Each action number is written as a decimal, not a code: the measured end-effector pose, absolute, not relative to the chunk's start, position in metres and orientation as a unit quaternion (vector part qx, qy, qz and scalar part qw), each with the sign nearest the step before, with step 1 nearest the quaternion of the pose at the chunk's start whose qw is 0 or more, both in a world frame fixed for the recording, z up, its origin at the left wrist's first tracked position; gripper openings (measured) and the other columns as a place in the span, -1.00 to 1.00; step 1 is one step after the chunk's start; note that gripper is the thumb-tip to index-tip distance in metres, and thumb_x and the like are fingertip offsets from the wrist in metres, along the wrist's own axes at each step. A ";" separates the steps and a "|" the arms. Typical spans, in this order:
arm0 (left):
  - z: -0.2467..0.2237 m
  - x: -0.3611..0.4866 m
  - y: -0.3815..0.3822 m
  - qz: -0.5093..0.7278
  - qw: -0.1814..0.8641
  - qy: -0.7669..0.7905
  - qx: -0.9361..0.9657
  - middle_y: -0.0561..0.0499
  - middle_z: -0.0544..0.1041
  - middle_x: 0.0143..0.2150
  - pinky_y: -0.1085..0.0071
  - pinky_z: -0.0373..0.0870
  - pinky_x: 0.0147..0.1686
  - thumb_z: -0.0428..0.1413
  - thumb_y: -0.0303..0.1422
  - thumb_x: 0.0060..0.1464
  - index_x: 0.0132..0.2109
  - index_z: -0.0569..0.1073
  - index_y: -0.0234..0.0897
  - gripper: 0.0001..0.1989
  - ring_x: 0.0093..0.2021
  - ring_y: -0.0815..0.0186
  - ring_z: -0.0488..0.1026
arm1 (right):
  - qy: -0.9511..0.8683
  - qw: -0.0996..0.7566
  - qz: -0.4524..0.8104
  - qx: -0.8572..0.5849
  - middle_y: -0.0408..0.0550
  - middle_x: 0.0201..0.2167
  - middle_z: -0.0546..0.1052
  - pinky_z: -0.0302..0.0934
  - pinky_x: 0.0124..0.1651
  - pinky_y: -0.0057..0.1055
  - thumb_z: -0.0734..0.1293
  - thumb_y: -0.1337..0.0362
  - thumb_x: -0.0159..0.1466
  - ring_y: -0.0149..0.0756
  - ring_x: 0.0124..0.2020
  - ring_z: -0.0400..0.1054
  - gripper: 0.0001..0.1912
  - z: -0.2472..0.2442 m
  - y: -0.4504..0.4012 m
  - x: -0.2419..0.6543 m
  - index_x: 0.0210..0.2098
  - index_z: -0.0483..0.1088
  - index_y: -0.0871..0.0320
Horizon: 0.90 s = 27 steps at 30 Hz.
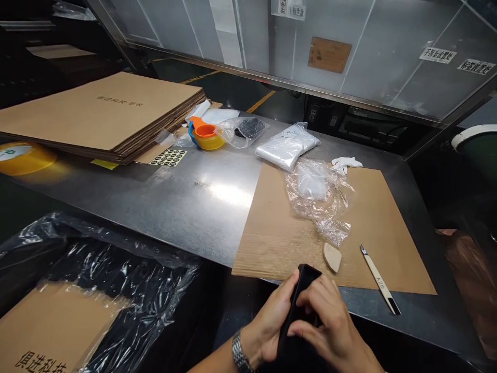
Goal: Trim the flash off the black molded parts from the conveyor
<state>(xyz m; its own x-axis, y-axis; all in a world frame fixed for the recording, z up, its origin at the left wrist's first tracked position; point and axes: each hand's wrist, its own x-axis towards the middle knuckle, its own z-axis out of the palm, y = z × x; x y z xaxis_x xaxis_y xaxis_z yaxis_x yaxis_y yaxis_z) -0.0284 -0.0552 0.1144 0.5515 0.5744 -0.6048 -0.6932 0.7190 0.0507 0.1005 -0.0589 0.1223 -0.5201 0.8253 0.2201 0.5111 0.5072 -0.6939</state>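
Note:
My left hand [272, 318], below a metal watch, is closed around the long side of a black phone-like case [289, 324] with raised rims. The case is tilted up in front of me at the table's near edge. Over its inner side my right hand [330, 318] bends its fingers, thumb and fingertips against the case; whether a small thing is between them is hidden. Beyond the hands lies a beige wedge-shaped pad [333, 257] on a cardboard sheet [267, 233]. A craft knife [378, 277] with a pale handle lies to the right.
Crumpled clear plastic [318, 191], a bagged white stack [287, 145] and a white glove [345, 164] lie farther back. An orange-yellow tape dispenser [207, 137] stands near stacked cardboard [116, 109]. Tape [27, 158] sits far left; a plastic-lined bin [155, 290] stands below.

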 end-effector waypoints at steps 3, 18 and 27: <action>0.113 -0.029 -0.059 0.322 0.874 0.358 -0.063 0.02 0.44 -0.56 0.53 0.32 -0.56 -0.05 -0.12 0.17 -0.24 0.44 -0.35 -0.64 -0.61 0.41 0.38 | -0.800 0.265 0.270 -0.466 0.05 -0.10 0.34 0.15 -0.08 -0.26 0.32 0.09 0.20 -0.16 -0.08 0.19 -0.55 0.124 -0.049 0.110 0.01 0.21 0.14; 0.108 -0.032 -0.063 0.220 0.886 0.406 -0.025 -0.06 0.45 -0.57 0.54 0.31 -0.69 -0.16 0.04 0.14 -0.41 0.46 -0.47 -0.38 -0.69 0.42 0.37 | -0.692 0.256 0.426 -0.524 -0.06 -0.40 0.50 0.23 -0.32 -0.43 0.18 0.19 0.30 -0.33 -0.36 0.36 -0.74 0.125 -0.024 0.125 -0.32 0.44 0.17; 0.108 -0.032 -0.054 0.443 0.793 0.415 -0.044 -0.05 0.51 -0.48 0.47 0.40 -0.49 -0.06 -0.08 0.16 -0.12 0.46 -0.37 -0.56 -0.53 0.36 0.44 | -0.673 0.232 0.467 -0.525 0.07 0.12 0.32 0.31 -0.13 -0.36 0.18 0.32 0.24 -0.23 -0.02 0.34 -0.34 0.084 -0.097 0.107 0.29 -0.13 0.05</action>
<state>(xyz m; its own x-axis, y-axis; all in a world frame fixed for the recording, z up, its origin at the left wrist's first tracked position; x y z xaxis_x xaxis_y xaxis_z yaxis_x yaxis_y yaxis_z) -0.0325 -0.0542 0.1083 0.2632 0.6661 -0.6978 -0.7400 0.6035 0.2970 0.1065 -0.0968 0.0840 -0.3417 0.9229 -0.1774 0.4890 0.0134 -0.8722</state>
